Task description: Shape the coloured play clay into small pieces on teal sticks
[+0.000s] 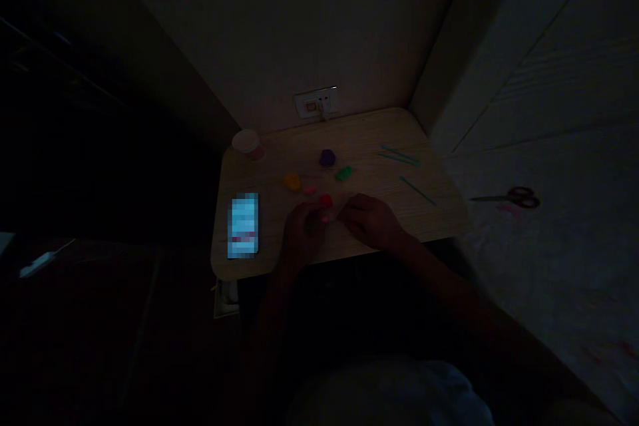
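Observation:
In the dim light, my left hand [301, 231] is curled near the front of the wooden tabletop, its fingertips pinched at a small pink lump [324, 219] that looks like modelling clay. My right hand [368, 219] faces it, fingers closed around a thin pale piece [341, 211] too dark to name. Just beyond the fingertips lies a red lump [326, 200]. Farther back are a flat pink bit [310, 190], an orange lump [292, 181], a green lump [344, 174] and a purple lump [327, 158].
A lit phone [243, 226] lies at the left, with a paper cup [248, 144] behind it. Three thin sticks [418, 191] rest at the right. Scissors [514, 198] lie on a patterned surface beyond the table's right edge. A wall socket [316, 102] holds a plug.

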The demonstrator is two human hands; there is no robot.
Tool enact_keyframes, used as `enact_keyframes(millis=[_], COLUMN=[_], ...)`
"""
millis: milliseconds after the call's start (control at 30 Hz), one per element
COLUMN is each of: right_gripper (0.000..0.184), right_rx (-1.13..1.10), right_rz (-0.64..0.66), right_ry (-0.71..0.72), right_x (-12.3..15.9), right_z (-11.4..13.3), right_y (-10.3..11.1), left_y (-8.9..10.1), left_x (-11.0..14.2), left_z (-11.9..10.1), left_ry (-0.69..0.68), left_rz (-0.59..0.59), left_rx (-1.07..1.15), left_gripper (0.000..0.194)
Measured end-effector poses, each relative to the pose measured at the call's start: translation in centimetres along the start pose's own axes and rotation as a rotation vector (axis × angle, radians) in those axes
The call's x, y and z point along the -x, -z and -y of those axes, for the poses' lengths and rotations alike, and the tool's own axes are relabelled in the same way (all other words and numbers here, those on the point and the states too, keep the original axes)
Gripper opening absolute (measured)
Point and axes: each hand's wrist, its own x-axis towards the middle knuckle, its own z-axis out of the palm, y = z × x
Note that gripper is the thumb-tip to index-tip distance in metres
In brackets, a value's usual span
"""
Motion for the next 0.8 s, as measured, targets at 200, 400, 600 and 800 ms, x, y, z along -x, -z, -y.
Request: enact_keyframes(millis=[200,400,600,800], right_gripper=[0.022,0.031,0.036,0.04], right_rx=[-0.211,-0.062,0.01,0.071], right_rz=[-0.04,0.133,0.215,0.281], right_ry=[-0.195,-0.453,-0.503,-0.537], right_x=[0.0,-1.9,-3.0,-3.2], right_z=[-0.1,1.1,2.2,2.2], right_y=[0.3,0.3,0.7,0.9], left_y=[0.0,0.1,0.2,0.2], left_x=[0.0,0.1,0.1,0.2], left_z=[0.0,0.4,0.5,0.5], left_ry=[-0.038,-0.025,-0.041,-0.069], left_rz=[0.009,0.024,0.033,0.031], left_rx=[-0.034,-0.043,-0.046,-0.088], left_gripper=[0.028,0.033,0.033,0.036])
